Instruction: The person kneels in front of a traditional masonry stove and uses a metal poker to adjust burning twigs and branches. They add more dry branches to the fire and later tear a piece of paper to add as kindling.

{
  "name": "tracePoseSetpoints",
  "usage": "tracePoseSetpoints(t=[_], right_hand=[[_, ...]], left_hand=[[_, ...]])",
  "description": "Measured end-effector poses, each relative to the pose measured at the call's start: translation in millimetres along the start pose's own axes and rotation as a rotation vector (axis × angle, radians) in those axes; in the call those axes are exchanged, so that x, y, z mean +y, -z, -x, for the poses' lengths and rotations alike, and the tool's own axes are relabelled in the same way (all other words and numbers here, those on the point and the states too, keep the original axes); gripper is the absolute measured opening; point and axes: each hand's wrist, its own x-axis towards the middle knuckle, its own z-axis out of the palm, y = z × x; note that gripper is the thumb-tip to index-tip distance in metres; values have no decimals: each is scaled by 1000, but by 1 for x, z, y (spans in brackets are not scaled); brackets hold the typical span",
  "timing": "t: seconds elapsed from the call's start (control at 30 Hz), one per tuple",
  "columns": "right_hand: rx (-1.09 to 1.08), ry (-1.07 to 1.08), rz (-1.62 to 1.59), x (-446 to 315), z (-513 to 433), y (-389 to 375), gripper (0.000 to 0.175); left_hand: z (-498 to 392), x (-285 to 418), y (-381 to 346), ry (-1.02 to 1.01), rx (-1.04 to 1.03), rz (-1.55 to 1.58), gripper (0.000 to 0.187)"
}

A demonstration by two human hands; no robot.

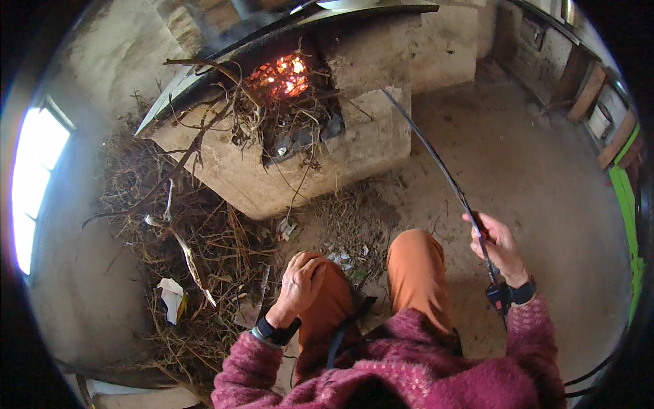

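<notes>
In my right hand is a long, thin dark rod, which looks like a fire poker. It slants up and to the left, and its far tip appears near the front of the masonry stove. My left hand rests on my left knee and holds nothing; its fingers lie close together. Ahead of me, a fire of glowing embers burns in the stove's mouth. Dry twigs stick out of that opening, and one long forked branch reaches down to the left.
A heap of dry brushwood covers the floor at my left. On it lie a pale barkless stick and a white wrapper. Plant litter is scattered before my feet. A bright green frame and wooden boards stand at the right.
</notes>
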Motion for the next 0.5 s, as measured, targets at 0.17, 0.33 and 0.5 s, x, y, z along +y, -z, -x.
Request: tracePoseSetpoints(t=[0.17, 0.33, 0.5], right_hand=[[-153, 53, 39, -43, -48, -25, 43], [-250, 156, 125, -47, -119, -56, 13], [-271, 228, 135, -50, -187, -87, 21]], left_hand=[[-2, 1, -8, -32, 18, -40, 16], [-5, 6, -11, -38, 32, -32, 16], [-5, 4, -8, -9, 33, 18, 16]])
